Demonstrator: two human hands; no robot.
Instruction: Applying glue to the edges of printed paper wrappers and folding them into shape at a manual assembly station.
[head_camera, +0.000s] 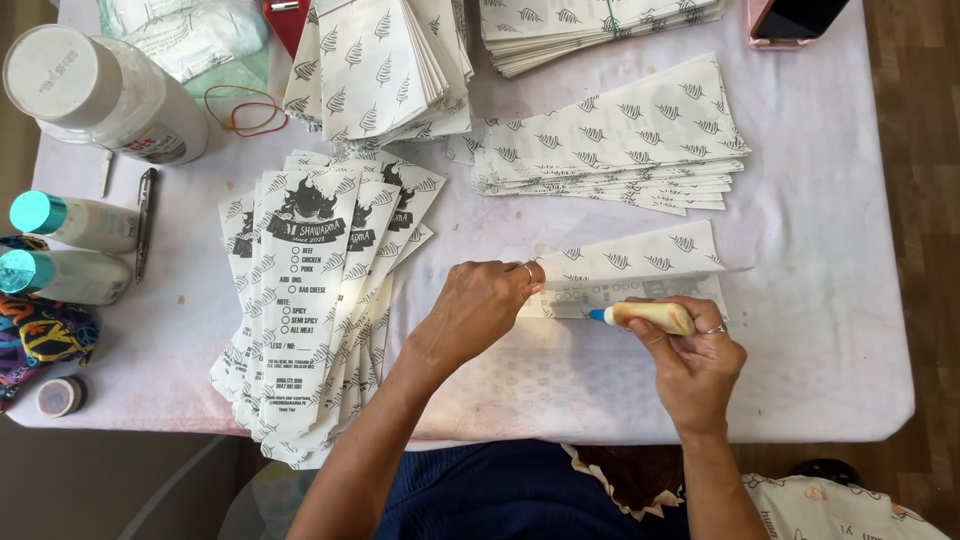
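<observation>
The left hand (478, 308) presses its fingertips down on a folded paper sheet (640, 262) printed with a leaf pattern, pinning the left end of the fold flat on the counter (820, 330). The right hand (695, 362) is closed around a small yellowish glue bottle (652, 316), its blue tip pointing left and touching the exposed flap of the sheet just beside the left fingers. Judging from this, the step in hand is running glue along the flap so the sheet can be closed into a paper bag; the bead looks to be at the left end of the flap, near the pinned corner. The next move likely calls for a steady draw of the tip along the edge while the left hand keeps the sheet from sliding, then a fold and a press. To the left lies a fanned row of finished printed bags (305, 300); behind the work sit a flat stack of unglued sheets (610, 140) and more stacks (385, 60). A large white jar (100, 95), two teal-capped bottles (70, 250) and a rubber band (245, 108) rest at the far left.
</observation>
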